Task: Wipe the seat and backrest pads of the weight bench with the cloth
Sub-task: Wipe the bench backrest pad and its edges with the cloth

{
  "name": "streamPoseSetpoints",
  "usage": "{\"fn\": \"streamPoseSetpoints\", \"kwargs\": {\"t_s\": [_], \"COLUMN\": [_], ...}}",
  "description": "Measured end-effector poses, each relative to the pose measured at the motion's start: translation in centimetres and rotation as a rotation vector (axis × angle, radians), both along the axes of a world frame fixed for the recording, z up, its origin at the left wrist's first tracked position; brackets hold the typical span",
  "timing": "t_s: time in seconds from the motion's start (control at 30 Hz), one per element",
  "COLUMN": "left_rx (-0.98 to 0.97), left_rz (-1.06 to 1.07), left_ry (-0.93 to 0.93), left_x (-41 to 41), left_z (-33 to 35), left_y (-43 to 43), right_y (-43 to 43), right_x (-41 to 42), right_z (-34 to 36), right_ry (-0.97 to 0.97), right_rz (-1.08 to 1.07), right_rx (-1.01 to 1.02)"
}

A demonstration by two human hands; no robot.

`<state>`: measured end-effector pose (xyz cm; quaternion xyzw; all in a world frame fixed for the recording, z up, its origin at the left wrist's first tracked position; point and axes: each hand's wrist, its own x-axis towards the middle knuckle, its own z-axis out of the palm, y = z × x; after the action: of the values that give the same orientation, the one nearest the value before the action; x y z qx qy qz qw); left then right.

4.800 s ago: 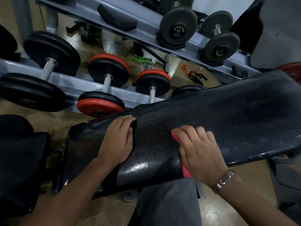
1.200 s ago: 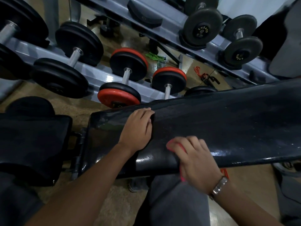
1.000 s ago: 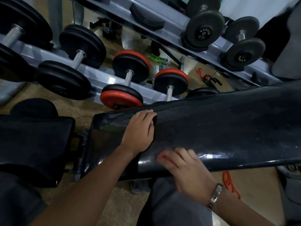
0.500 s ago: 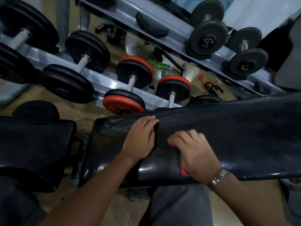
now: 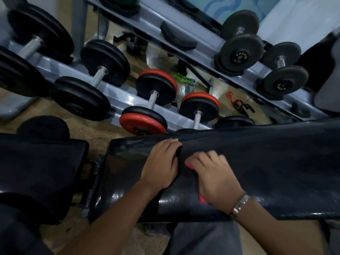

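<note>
Presently: right hand (image 5: 218, 178), fingers flat, presses red cloth (image 5: 202, 198) on backrest pad (image 5: 266, 162); left hand (image 5: 161, 164) braces, empty. Advised: overlapping strokes, steady pressure.

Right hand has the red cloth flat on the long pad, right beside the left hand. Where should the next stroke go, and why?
Probably sweep the right hand with the red cloth rightward along the long pad. The left hand rests flat just to its left and blocks that way, while a wide stretch of pad lies open to the right.
</note>
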<state>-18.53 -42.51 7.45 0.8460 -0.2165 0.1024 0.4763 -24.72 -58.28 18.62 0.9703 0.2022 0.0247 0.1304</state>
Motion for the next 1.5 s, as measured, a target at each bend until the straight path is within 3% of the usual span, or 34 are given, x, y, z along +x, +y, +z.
{"fn": "streamPoseSetpoints", "kwargs": {"t_s": [0.1,0.27,0.43,0.6,0.77,0.97,1.13,1.3,1.5], "left_rx": [-0.006,0.008,-0.012,-0.055,-0.038,-0.067,-0.051,-0.064,-0.126], "left_rz": [0.006,0.02,0.024,0.037,0.038,0.046,0.06,0.055,0.098], "left_ry": [0.005,0.02,0.024,0.017,0.016,0.019,0.012,0.034,0.003], "left_x": [0.1,0.1,-0.1,-0.1,-0.3,-0.3,-0.4,-0.4,-0.9], "left_z": [0.1,0.0,0.3,0.4,0.6,0.9,1.0,1.0,1.6], "left_y": [0.1,-0.1,-0.1,0.1,0.0,0.2,0.2,0.3,0.5], "right_y": [-0.7,-0.7,-0.1,-0.4,0.4,0.9,2.1,2.9,2.8], "right_x": [0.3,4.5,4.1,7.9,7.8,11.6,11.1,12.8,10.5], "right_z": [0.6,0.7,-0.4,-0.1,-1.3,-0.7,-1.9,-1.7,-2.6], "right_ry": [0.043,-0.093,-0.075,-0.168,-0.089,-0.086,-0.008,-0.03,-0.043], "right_rz": [0.071,-0.22,-0.016,-0.246,-0.043,-0.345,-0.104,-0.291,-0.015], "right_rx": [0.011,-0.092,-0.05,-0.05,-0.053,-0.147,-0.003,-0.15,-0.048]}}
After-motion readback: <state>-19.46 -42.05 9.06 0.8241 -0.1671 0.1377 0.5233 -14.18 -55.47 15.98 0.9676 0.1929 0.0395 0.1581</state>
